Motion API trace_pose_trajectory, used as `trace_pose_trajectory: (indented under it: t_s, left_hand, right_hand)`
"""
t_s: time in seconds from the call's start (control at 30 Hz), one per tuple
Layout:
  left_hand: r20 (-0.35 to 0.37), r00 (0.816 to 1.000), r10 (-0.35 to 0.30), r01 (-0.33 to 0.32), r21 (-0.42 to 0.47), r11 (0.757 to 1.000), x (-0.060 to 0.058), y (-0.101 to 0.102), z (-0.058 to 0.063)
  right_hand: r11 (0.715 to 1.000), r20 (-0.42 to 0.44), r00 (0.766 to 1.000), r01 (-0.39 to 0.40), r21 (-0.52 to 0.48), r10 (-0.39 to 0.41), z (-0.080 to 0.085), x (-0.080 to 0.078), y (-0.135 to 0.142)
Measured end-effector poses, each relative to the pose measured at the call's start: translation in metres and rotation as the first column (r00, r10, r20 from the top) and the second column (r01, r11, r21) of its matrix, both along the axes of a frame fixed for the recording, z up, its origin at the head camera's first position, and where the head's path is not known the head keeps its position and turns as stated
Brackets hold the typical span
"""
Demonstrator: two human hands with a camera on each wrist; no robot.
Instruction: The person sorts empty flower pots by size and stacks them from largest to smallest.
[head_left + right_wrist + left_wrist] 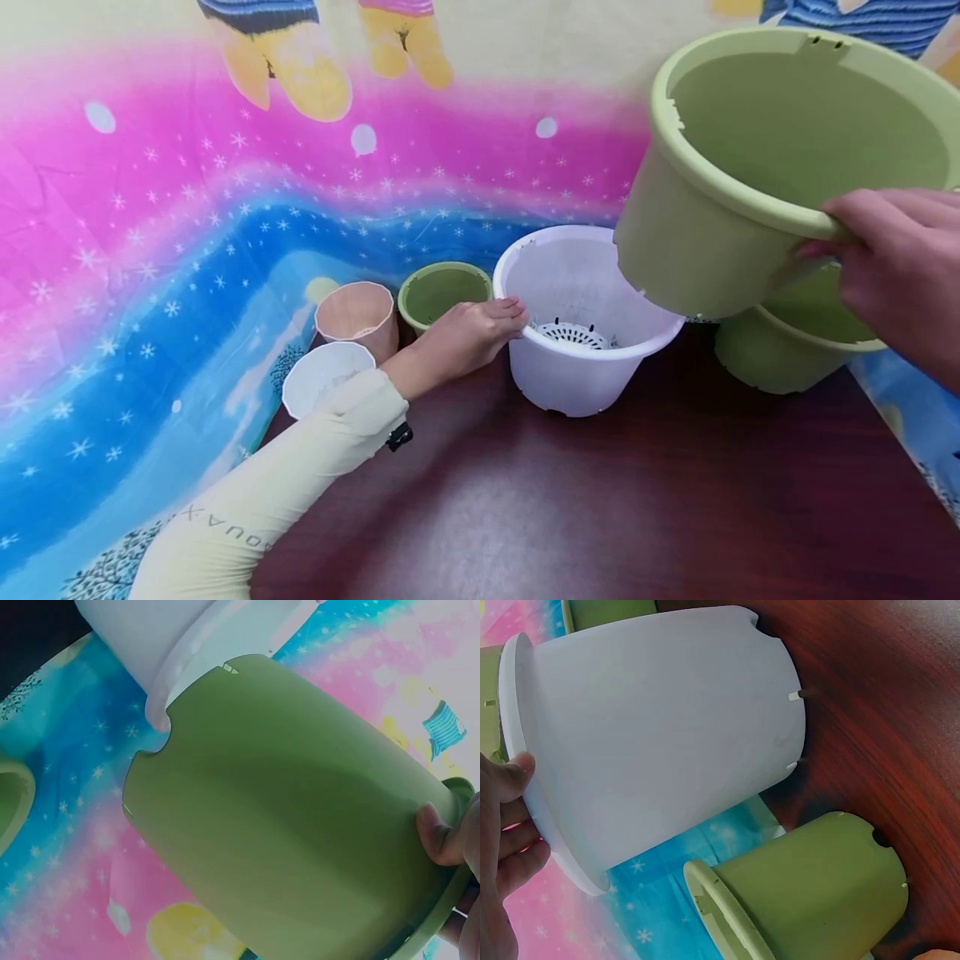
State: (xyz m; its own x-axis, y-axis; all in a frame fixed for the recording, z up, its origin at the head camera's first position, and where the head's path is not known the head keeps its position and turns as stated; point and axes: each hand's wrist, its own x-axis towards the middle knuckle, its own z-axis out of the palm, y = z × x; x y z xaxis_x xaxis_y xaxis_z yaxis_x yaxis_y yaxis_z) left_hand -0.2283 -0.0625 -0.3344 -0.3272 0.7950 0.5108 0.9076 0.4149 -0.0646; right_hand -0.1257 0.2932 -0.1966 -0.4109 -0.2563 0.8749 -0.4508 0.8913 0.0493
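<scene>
A white flower pot [577, 379] with a slotted bottom stands on the dark wooden table [600, 500]. My left hand [476, 333] pinches its rim on the left side, thumb outside in the left wrist view. Up at the right, my right hand [900, 258] grips the rim of a large green flower pot [697, 225], its thumb on the outer wall in the right wrist view. This green pot hangs tilted in the air, its bottom edge overlapping the white pot's right rim in the head view. Below it, another green pot [765, 358] stands on the table, partly hidden.
Left of the white pot stand a smaller green pot [435, 292], a pink faceted pot [352, 312] and a white faceted pot [322, 375], partly behind my left sleeve. A printed cloth [262, 192] with snowflakes hangs behind the table.
</scene>
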Motion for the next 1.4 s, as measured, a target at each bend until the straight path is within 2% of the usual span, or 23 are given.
trace_pose_trajectory:
  t_s: [0.17, 0.37, 0.53, 0.77, 0.97, 1.4]
  left_hand:
    - [-0.006, 1.0, 0.001, -0.001, -0.003, 1.0, 0.0, 0.0, 0.0]
    - [-0.018, 1.0, -0.001, 0.001, 0.0, 1.0, -0.001, 0.0, -0.003]
    - [-0.017, 1.0, -0.003, 0.003, 0.006, 1.0, 0.0, -0.001, -0.002]
    - [-0.03, 1.0, -0.002, 0.002, 0.01, 1.0, 0.0, 0.0, -0.003]
    - [-0.044, 0.999, 0.003, -0.002, 0.018, 1.0, 0.0, 0.0, -0.005]
    - [-0.047, 0.999, 0.001, 0.0, 0.02, 1.0, -0.001, -0.002, -0.007]
  right_hand:
    - [0.999, 0.019, 1.0, -0.012, 0.041, 0.012, 0.004, 0.001, -0.007]
    - [0.987, 0.047, 0.999, 0.01, 0.157, -0.018, 0.012, 0.004, -0.015]
    - [0.978, 0.025, 0.999, 0.02, 0.206, -0.026, 0.015, 0.004, -0.022]
    - [0.95, 0.002, 0.999, 0.04, 0.31, -0.042, 0.019, 0.005, -0.029]
    - [0.943, -0.001, 1.0, 0.026, 0.331, -0.027, 0.019, 0.002, -0.035]
    - [0.952, -0.013, 1.0, -0.005, 0.306, 0.01, 0.011, -0.013, -0.045]
